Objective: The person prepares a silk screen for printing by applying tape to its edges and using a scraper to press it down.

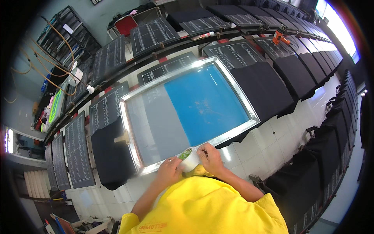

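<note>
At screen frame edge, your left hand cups white ink cup steady; right hand pinches its rim, fingers closed, tilting it over the mesh.

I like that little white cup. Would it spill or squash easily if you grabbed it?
Probably. The small white cup looks thin and light, so a hard squeeze might dent it. It is open-topped with green stuff inside, so tipping could spill it. Both the left hand and right hand steady it.

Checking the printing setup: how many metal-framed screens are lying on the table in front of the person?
1. The silver metal-framed printing screen with the blue mesh panel lies over a black garment, right ahead of both hands holding a small white cup. None other shows; more could be hidden beyond view.
</note>
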Available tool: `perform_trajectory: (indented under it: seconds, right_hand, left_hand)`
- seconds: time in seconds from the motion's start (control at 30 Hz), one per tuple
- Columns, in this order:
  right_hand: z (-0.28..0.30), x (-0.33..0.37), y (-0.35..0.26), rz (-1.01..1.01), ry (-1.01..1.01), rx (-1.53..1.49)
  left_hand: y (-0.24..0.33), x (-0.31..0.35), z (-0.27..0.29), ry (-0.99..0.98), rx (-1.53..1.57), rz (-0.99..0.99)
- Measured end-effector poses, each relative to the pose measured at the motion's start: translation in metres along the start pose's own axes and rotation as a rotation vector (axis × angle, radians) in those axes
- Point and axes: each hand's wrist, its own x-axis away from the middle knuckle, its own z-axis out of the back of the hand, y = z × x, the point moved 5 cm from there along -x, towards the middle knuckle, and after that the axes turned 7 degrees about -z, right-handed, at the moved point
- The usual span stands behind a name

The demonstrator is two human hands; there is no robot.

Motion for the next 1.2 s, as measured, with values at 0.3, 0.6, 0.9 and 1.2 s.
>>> perform_trajectory:
  seconds: [0.3,0.6,0.9,1.2]
  right_hand:
    - [0.053,0.004,0.039,-0.114,0.202,0.087]
    - [0.231,-0.043,0.141,0.112,0.637,0.513]
    - [0.272,-0.063,0.108,0.074,0.61,0.493]
    - [0.381,0.022,-0.075,0.28,0.895,0.339]
  left_hand:
    - [-0.001,-0.038,-0.002,-0.331,0.346,0.136]
    - [-0.057,-0.03,0.02,-0.31,0.212,0.264]
    - [-0.021,-0.036,0.054,-0.225,0.054,0.37]
    - [0.147,-0.012,0.189,0.173,-0.279,-0.501]
